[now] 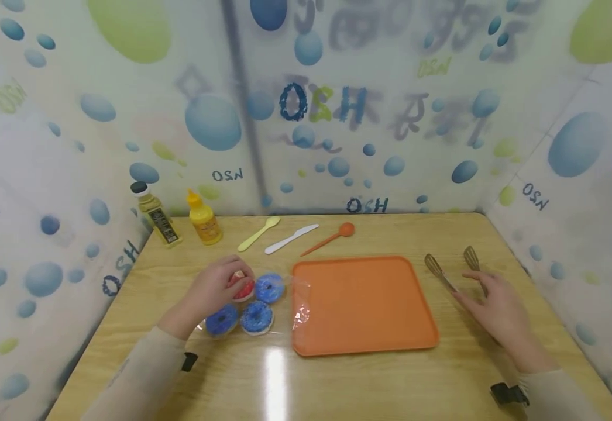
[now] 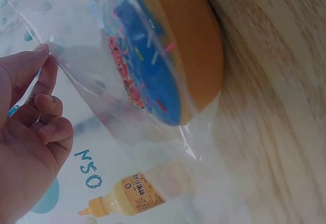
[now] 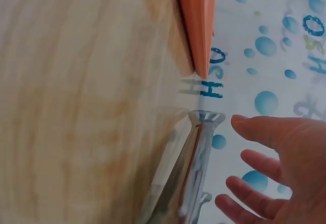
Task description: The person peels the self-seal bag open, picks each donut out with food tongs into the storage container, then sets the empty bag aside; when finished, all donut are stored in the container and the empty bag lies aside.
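Note:
In the head view my left hand (image 1: 222, 283) is over several toy donuts in a clear plastic bag. One donut (image 1: 241, 287) has red icing, and the blue-iced ones include this nearby donut (image 1: 257, 317). Up close in the left wrist view, thumb and index finger pinch the edge of the clear bag (image 2: 97, 89), which is drawn up beside a blue donut (image 2: 147, 66) with sprinkles. My right hand (image 1: 498, 307) holds nothing, its fingers spread just over metal tongs (image 1: 437, 270) with slotted heads. The right wrist view shows the fingers apart from the tongs (image 3: 196, 158).
An orange tray (image 1: 361, 304) lies between the hands. Behind it are a yellow spoon (image 1: 258, 234), a white knife (image 1: 291, 238) and an orange spoon (image 1: 345, 230). A yellow squeeze bottle (image 1: 204, 221) and a dark-capped bottle (image 1: 157, 215) stand back left. Patterned walls border the table.

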`<state>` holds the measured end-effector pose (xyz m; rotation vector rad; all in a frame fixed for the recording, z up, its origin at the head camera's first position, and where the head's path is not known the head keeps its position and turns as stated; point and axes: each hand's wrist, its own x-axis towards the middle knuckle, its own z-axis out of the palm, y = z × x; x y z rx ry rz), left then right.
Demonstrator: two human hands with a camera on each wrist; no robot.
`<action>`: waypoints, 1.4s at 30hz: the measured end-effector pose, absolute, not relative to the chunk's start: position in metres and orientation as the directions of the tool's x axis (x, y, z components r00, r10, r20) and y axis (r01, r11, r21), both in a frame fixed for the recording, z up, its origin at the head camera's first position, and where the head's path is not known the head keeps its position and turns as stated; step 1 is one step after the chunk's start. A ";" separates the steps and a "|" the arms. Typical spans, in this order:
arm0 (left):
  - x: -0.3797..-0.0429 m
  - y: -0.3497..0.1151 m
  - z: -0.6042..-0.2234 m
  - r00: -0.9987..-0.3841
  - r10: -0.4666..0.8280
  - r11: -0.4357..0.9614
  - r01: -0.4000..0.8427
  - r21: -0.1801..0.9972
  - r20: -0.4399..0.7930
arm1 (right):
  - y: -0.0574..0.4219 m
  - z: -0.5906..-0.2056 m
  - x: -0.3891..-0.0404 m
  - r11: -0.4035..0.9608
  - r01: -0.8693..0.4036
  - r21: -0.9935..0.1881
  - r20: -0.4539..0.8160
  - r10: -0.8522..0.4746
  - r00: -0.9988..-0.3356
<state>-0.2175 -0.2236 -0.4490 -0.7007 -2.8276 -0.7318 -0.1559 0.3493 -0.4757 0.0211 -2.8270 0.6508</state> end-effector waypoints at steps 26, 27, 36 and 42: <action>-0.217 -0.222 -0.442 -0.885 0.413 0.771 0.465 0.435 0.215 | 0.382 -0.490 -0.144 0.910 0.047 -0.413 -0.038 0.034 -0.999; -0.217 -0.222 -0.442 -0.885 0.413 0.774 0.466 0.428 0.216 | 0.382 -0.491 -0.144 0.908 0.047 -0.415 -0.039 0.034 -0.999; -0.215 -0.221 -0.444 -0.886 0.411 0.788 0.463 0.406 0.213 | 0.382 -0.497 -0.144 0.884 0.034 -0.467 0.022 0.050 -0.999; -0.216 -0.220 -0.442 -0.890 0.407 0.786 0.457 0.416 0.207 | 0.376 -0.497 -0.139 0.860 -0.026 -0.510 0.168 0.070 -0.983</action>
